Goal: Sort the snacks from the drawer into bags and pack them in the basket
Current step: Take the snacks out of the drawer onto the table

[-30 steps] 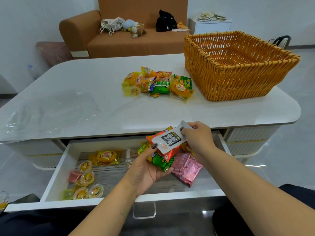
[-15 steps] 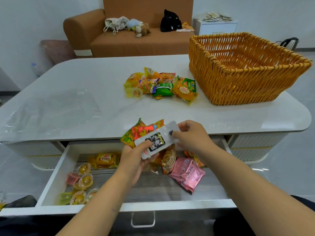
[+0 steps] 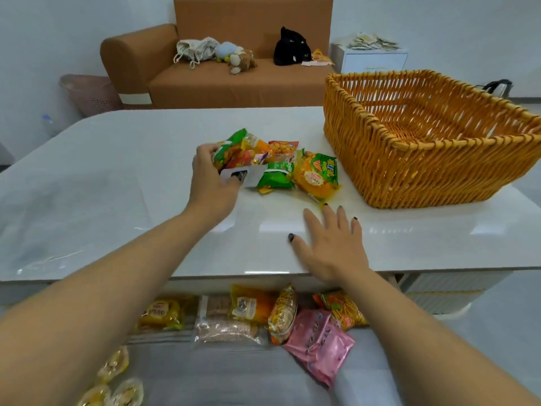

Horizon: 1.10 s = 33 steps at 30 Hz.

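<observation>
The basket [image 3: 424, 159] sits at the tabletop's [image 3: 117, 177] right; my left hand [image 3: 210, 183] grips a handful of snack packets [image 3: 234, 153] at the pile [image 3: 295, 171]; better to lower than drop them; my right hand [image 3: 330, 244] lies flat, holding nothing; the clear bags [image 3: 38, 241] barely show; the drawer [image 3: 234, 361] is part hidden.
</observation>
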{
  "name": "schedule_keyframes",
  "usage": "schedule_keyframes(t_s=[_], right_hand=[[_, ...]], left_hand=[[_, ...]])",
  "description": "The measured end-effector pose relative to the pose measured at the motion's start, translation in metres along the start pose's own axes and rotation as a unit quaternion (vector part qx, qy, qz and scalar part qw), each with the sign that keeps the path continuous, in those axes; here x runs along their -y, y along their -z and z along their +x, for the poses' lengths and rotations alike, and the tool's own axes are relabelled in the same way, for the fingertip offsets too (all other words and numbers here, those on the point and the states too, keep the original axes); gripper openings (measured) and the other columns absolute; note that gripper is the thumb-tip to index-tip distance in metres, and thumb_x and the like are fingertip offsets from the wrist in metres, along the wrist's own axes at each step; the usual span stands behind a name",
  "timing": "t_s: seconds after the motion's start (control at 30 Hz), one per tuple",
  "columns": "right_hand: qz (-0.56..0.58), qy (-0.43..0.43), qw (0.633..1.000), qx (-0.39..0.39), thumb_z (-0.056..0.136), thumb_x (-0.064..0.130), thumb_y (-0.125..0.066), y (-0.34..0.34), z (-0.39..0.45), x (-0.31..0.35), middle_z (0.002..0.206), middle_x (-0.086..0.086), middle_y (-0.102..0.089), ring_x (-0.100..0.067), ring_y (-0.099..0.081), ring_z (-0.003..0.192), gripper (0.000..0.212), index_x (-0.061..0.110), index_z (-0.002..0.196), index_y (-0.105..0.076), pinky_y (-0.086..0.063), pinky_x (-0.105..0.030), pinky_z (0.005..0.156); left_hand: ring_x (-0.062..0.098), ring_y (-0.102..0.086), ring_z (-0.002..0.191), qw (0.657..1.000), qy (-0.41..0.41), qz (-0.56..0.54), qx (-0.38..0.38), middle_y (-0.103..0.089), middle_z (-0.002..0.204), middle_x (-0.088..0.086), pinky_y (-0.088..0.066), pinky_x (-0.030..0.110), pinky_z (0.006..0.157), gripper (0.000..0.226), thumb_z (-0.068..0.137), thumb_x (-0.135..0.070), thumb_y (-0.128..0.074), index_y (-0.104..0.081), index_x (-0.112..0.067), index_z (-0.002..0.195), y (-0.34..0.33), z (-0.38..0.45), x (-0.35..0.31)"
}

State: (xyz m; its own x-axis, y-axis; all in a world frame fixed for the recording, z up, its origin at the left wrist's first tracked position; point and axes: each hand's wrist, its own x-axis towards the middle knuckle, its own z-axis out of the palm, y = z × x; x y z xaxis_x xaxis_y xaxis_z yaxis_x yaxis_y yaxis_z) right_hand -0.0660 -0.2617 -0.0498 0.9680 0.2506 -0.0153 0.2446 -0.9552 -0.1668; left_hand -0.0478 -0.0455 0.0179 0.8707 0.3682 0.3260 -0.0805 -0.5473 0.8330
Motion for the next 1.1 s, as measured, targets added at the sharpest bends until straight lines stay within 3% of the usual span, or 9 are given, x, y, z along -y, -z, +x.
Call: schedule_keyframes(t_s=[0.13,0.23,0.37,0.47,0.6,0.73,0.93,1.03,1.1], right_hand=[[0.008,-0.001,1.000,-0.012,0.086,0.069,-0.010,-0.002,-0.001,0.000,0.162,-0.008,-0.002,-0.033,0.008,0.148,0.076,0.032,0.152,-0.009,0.003,-0.054,0.118],[0.007,0.001,1.000,-0.021,0.089,0.067,-0.013,-0.003,0.000,-0.001,0.162,-0.008,-0.003,-0.033,0.008,0.148,0.072,0.032,0.152,-0.008,0.003,-0.053,0.118],[0.008,0.003,1.000,-0.028,0.090,0.066,-0.016,-0.004,0.001,-0.002,0.161,-0.008,-0.003,-0.033,0.008,0.148,0.071,0.032,0.152,-0.009,0.003,-0.053,0.118],[0.015,0.006,0.999,-0.033,0.092,0.065,-0.021,-0.004,0.001,-0.001,0.161,-0.007,-0.004,-0.032,0.008,0.148,0.070,0.031,0.152,-0.011,0.003,-0.053,0.118],[0.018,0.001,0.999,-0.036,0.092,0.065,-0.023,-0.004,0.002,-0.002,0.162,-0.007,-0.005,-0.032,0.006,0.148,0.069,0.032,0.152,-0.014,0.003,-0.053,0.118],[0.012,-0.004,1.000,-0.023,0.092,0.066,-0.020,-0.003,0.003,-0.002,0.162,-0.007,-0.004,-0.033,0.006,0.148,0.070,0.031,0.153,-0.012,0.002,-0.053,0.118],[-0.007,-0.008,1.000,0.000,0.095,0.063,-0.019,0.004,-0.002,-0.001,0.161,-0.010,-0.007,-0.035,0.001,0.147,0.069,0.026,0.153,-0.013,-0.002,-0.054,0.118],[0.066,0.007,0.992,-0.107,0.096,0.040,-0.046,0.000,-0.011,0.015,0.149,-0.018,-0.035,-0.038,-0.027,0.139,0.055,0.010,0.142,-0.040,-0.023,-0.050,0.114],[0.117,0.087,0.968,-0.204,0.084,0.012,-0.063,-0.006,-0.025,0.042,0.134,-0.023,-0.050,-0.043,-0.042,0.128,0.045,0.000,0.126,-0.055,-0.036,-0.051,0.107]], left_hand=[[0.024,-0.044,0.117,0.976,-0.184,0.110,0.041,-0.041,0.131,0.013,-0.041,0.031,0.099,0.053,0.081,0.011,-0.055,-0.043,-0.008,0.130,-0.039,0.041,-0.024],[0.037,-0.040,0.123,0.929,-0.278,0.231,0.075,-0.040,0.139,0.018,-0.042,0.045,0.096,0.063,0.077,0.008,-0.063,-0.045,-0.008,0.135,-0.066,0.069,-0.034],[0.035,-0.027,0.134,0.867,-0.268,0.384,0.173,-0.031,0.147,0.015,-0.041,0.044,0.094,0.067,0.081,0.004,-0.065,-0.042,-0.017,0.141,-0.093,0.090,-0.028],[0.031,-0.025,0.140,0.881,-0.178,0.342,0.275,-0.028,0.151,0.010,-0.033,0.041,0.111,0.075,0.085,-0.004,-0.063,-0.031,-0.023,0.150,-0.097,0.094,-0.019],[0.025,-0.004,0.151,0.900,-0.146,0.291,0.290,-0.008,0.164,0.006,-0.015,0.041,0.120,0.090,0.084,-0.004,-0.061,-0.011,-0.028,0.156,-0.076,0.084,-0.017],[0.026,-0.015,0.149,0.935,-0.171,0.224,0.216,-0.022,0.160,0.011,-0.014,0.033,0.118,0.080,0.082,-0.004,-0.067,-0.029,-0.016,0.151,-0.028,0.041,-0.005],[0.014,-0.015,0.144,0.924,-0.189,0.248,0.222,-0.028,0.152,-0.006,-0.013,0.025,0.111,0.054,0.088,-0.014,-0.062,-0.046,-0.022,0.139,0.089,-0.059,0.035],[0.000,-0.019,0.135,0.933,-0.158,0.244,0.214,-0.032,0.141,-0.018,-0.018,0.024,0.109,0.047,0.088,-0.009,-0.063,-0.050,-0.035,0.125,0.139,-0.098,0.050],[-0.004,-0.034,0.126,0.942,-0.125,0.231,0.208,-0.045,0.130,-0.018,-0.026,0.020,0.105,0.043,0.086,-0.004,-0.063,-0.056,-0.037,0.112,0.164,-0.117,0.062]])
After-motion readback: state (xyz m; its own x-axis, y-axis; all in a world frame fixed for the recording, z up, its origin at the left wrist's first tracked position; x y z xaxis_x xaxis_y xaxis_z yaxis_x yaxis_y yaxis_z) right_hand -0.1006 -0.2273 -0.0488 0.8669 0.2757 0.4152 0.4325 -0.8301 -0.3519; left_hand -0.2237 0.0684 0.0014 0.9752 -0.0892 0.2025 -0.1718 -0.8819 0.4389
